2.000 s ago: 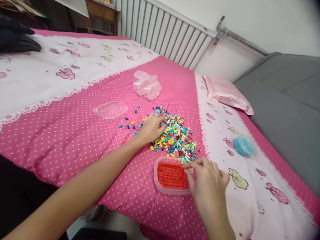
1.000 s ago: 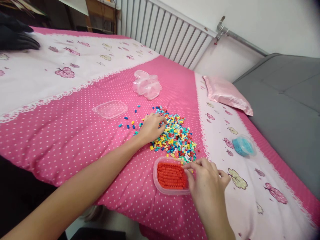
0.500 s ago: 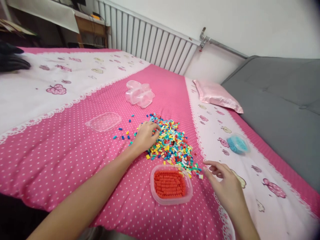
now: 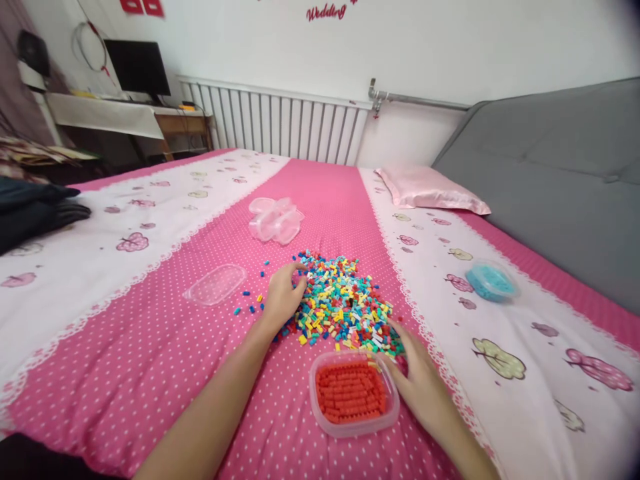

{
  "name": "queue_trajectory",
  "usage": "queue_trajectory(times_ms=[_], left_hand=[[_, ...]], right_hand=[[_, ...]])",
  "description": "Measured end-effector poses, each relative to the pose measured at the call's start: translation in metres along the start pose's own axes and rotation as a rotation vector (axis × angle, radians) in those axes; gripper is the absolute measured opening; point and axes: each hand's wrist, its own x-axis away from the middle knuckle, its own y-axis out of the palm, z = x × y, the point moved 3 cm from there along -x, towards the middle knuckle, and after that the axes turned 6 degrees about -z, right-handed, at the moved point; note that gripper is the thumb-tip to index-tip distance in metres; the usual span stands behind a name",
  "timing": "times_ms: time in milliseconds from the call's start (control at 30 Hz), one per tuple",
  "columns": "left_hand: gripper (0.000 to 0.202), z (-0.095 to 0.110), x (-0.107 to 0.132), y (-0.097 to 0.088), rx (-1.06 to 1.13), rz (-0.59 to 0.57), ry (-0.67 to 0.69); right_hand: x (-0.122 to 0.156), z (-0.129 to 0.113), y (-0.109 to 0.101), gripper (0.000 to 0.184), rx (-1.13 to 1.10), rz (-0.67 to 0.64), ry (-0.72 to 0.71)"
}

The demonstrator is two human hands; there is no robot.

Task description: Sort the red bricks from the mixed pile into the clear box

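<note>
A heap of small coloured building bricks lies on the pink dotted bedspread. My left hand rests at the heap's left edge, its thumb and fingers apart and curved over the bricks. At the lower right edge, my right hand touches the bricks with fingers and thumb spread. No brick shows held in either hand, though some fingertips are hidden. Just below the heap stands a clear plastic box, filled with neat rows of red bricks. Its rim is close to my right thumb.
A clear lid lies flat to the left, with a few stray bricks near it. Farther back are several clear containers. On the right stands a box of light blue bricks. A pink pillow lies by the grey headboard.
My right hand has come in from the right onto the edge of the heap. My left hand has drawn back slightly toward the heap's left side. The camera view has levelled and tilted up.
</note>
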Motion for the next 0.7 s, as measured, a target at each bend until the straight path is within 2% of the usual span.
queue_trajectory(times_ms=[200, 367, 533, 700], left_hand=[[0.022, -0.007, 0.000, -0.001, -0.116, 0.023, -0.019], [0.020, 0.017, -0.015, 0.002, -0.265, -0.073, 0.078], [0.027, 0.051, -0.053, 0.027, -0.433, -0.265, 0.196], [0.033, 0.063, -0.084, 0.056, -0.587, -0.393, 0.229]], right_hand=[[-0.004, -0.004, 0.029, 0.056, 0.032, 0.144, -0.028], [-0.006, -0.009, 0.034, 0.049, 0.143, 0.201, -0.046], [-0.009, -0.017, 0.036, 0.047, 0.243, 0.228, -0.061], [-0.011, -0.021, 0.036, 0.044, 0.277, 0.242, -0.070]])
